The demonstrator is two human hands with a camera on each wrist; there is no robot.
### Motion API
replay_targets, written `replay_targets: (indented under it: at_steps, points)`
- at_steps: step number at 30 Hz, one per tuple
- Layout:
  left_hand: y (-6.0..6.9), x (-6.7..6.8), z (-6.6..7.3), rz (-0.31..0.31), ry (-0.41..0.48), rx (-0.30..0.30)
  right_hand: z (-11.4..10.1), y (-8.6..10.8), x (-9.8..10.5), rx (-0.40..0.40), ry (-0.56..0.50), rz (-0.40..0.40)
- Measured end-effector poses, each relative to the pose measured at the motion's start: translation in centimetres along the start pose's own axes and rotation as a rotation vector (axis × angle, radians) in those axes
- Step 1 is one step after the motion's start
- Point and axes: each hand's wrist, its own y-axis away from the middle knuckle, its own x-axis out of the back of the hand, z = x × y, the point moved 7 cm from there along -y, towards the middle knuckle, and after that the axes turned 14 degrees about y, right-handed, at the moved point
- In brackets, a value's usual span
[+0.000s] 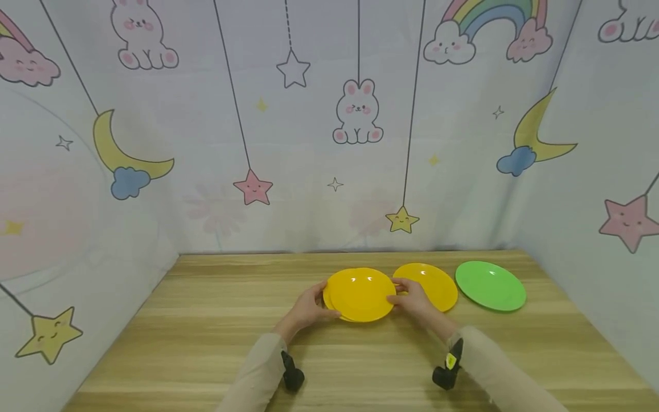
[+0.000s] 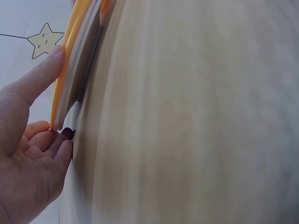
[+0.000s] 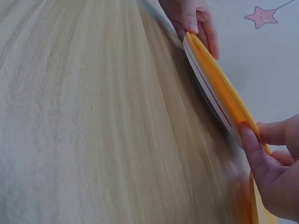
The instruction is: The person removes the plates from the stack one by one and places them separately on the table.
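Observation:
Two yellow plates (image 1: 362,294) overlap slightly offset between the hands, the upper one shifted to the right. Pale plate edges (image 3: 212,95) show beneath them in the wrist views. My left hand (image 1: 308,309) holds the left side of the stack, thumb on the near rim and the other fingers around the left edge. My right hand (image 1: 414,303) pinches the right rim of the upper yellow plate (image 3: 219,72) between thumb and fingers. Behind that hand, another yellow plate (image 1: 437,286) lies on the table, partly covered by it.
A green plate (image 1: 491,286) lies at the right, next to the single yellow plate. The wood-grain table (image 1: 216,343) ends at a patterned cloth backdrop (image 1: 309,143), with more cloth at both sides. Black wrist cameras (image 1: 293,375) are strapped at both sleeves.

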Motion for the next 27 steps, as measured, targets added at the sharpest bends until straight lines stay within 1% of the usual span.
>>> replay_targets:
  at_steps: [6, 10, 15, 22, 27]
  points:
    - [0.2, 0.0, 0.1, 0.003, 0.005, 0.002, 0.0, 0.2, 0.2, 0.016, -0.028, -0.004]
    - [0.1, 0.1, 0.0, 0.009, -0.009, 0.004, -0.2, 0.4, 0.6, 0.021, -0.052, -0.019]
    - [0.1, 0.1, 0.0, 0.014, -0.031, 0.005, -0.4, 0.7, 1.1, 0.018, -0.061, -0.023]
    - [0.2, 0.1, 0.1, 0.011, -0.022, 0.015, -0.1, 1.2, 2.0, 0.017, -0.062, -0.023]
    - [0.2, 0.1, 0.1, 0.015, -0.034, 0.014, -0.1, 1.7, 2.8, 0.024, -0.089, -0.009]
